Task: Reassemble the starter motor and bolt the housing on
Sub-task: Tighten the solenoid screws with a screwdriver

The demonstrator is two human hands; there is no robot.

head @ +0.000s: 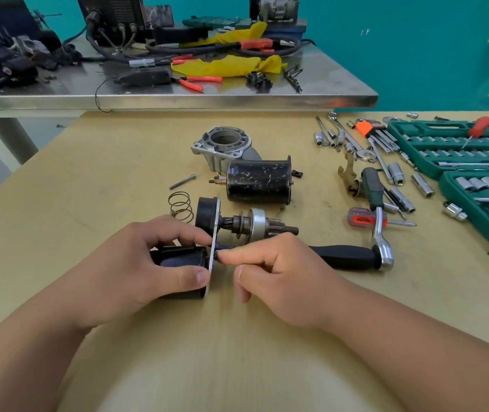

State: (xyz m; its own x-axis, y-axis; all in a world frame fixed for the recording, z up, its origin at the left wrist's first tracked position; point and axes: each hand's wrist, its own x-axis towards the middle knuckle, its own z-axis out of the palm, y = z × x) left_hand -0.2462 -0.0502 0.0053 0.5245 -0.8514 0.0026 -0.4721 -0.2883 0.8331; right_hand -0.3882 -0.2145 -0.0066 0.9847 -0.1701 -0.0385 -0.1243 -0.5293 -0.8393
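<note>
Starter body (259,182) and its loose pieces lie on the bench (103,179), the broad tan top before us, with a steel table (267,98) behind it. At the right edge we see a green socket case (451,171) lying open, with sockets and keys strewn just beside it.

Our left hand (136,263) wraps round a black can (177,260) that lies on its side at the near middle. The fingers curl over the top, and the thumb presses the near edge of the plate (215,233), which stands on edge. Our right hand (281,272) meets the plate from the other side. Its fingers are curled at a dark stub (223,247) and the index tip touches the plate. What the stub is we cannot tell.

The body is a black drum on its side past the hands. The grey housing (222,147) stands just behind it with its mouth upward. The ratchet (350,257) lies behind our right hand, partly hidden, with its head to the right. The pinion (258,224) juts rightward from the plate's far end, near the drum. A spring (181,206) lies left of the plate, and a bolt (182,182) lies beyond it.
</note>
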